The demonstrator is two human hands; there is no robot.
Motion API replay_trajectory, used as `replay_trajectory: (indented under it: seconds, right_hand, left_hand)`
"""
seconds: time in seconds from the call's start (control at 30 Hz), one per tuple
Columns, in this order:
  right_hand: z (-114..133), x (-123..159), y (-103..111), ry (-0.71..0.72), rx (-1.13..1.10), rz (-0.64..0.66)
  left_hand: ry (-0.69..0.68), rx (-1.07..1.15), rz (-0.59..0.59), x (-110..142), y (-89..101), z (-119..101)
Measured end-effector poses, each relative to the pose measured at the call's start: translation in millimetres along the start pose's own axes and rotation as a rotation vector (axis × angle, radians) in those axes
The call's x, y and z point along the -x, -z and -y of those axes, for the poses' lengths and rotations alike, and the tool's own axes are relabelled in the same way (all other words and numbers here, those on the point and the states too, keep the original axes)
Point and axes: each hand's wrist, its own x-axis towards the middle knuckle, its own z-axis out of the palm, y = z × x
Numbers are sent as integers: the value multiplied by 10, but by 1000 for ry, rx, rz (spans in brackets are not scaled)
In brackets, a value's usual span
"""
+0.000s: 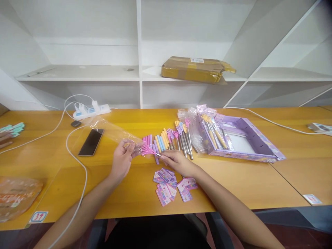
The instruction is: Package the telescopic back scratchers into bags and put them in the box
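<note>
My right hand [178, 162] is closed around the metal rod of a back scratcher [147, 149] with a pink hand-shaped head. Pinched in my left hand [123, 157] is a long clear plastic bag [116, 133], which stretches away to the back left. The pink head is at the bag's near end; whether it is inside, I cannot tell. Just beyond my hands lie pink, purple, blue and yellow handle tubes [162, 141]. More back scratchers [183, 136] with metal rods lie to their right. Several printed cards [166, 185] are spread on the table in front of me.
At the right is a purple display box [249, 138], with bagged back scratchers [216, 133] on its left side. A phone [91, 142], white cables and a power strip [92, 110] are at the left. A taped carton [193, 69] sits on the shelf. Another person's hand [5, 140] shows far left.
</note>
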Motion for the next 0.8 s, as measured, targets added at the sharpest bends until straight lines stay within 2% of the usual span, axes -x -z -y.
replay_trajectory:
  seconds: [0.23, 0.37, 0.43, 0.6, 0.7, 0.8]
  right_hand:
    - [-12, -29, -97, 20, -29, -19]
    - [39, -37, -137, 0, -27, -32]
    - [58, -31, -138, -22, -43, -29]
    - [-3, 2, -89, -133, -194, -60]
    - [-41, 13, -34, -153, -417, -108]
    - [-25, 12, 31, -117, -655, -105]
  left_hand:
    - [42, -63, 12, 64, -27, 144]
    - [110, -133, 137, 140, -30, 274]
    - [118, -143, 156, 167, -41, 303]
    - [37, 12, -6, 89, -53, 166]
    - [-23, 103, -92, -19, -13, 51]
    - [-33, 169, -144, -86, 30, -3]
